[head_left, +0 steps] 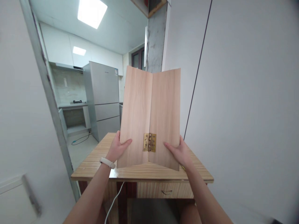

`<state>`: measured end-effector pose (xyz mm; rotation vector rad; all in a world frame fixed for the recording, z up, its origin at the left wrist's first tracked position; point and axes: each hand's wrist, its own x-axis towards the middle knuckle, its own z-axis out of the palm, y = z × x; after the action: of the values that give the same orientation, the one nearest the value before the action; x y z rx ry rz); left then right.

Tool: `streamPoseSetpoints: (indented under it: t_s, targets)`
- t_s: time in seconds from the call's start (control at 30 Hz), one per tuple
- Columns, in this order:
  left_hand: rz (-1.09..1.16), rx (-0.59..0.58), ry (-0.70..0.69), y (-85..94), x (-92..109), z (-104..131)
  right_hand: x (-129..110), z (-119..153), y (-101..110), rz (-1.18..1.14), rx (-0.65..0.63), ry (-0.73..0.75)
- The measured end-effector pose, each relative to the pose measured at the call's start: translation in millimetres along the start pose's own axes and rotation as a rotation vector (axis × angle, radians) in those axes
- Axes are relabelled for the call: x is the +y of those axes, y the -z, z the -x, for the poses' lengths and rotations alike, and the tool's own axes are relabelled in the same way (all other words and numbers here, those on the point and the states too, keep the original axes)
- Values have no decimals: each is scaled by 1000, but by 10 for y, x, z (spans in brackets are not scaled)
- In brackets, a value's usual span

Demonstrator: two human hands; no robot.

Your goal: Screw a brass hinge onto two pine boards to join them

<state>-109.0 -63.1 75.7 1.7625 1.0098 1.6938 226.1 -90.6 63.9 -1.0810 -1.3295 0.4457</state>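
Note:
Two light wood boards meet along an upright seam, angled to each other like a half-open book. A brass hinge (149, 142) spans the seam near the bottom, with screws in its leaves. My left hand (119, 146) grips the outer edge of the left board (137, 102), thumb on its front face. On the other side, my right hand (178, 151) holds the outer edge of the right board (165, 102) the same way. The fingers behind both boards are hidden. A pale band (107, 162) circles my left wrist.
Below the boards stands a wood-grain table (91, 166) with a drawer (165, 189) under its top. A white cable (114, 202) hangs at its front. White panels (245, 93) rise at the right. A grey fridge (105, 87) stands in the kitchen behind.

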Motion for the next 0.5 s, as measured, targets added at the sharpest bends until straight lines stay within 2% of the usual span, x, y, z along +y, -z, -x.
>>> streamPoseSetpoints:
  t_s: [0.27, 0.37, 0.5]
  targets:
    - [200, -111, 115, 70, -18, -47, 46, -91, 119, -276, -154, -115]
    - [260, -131, 133, 71, -25, -48, 88, -116, 130, -333, -173, -130]
    - [243, -97, 124, 64, -13, -40, 86, -117, 122, -297, -148, -101]
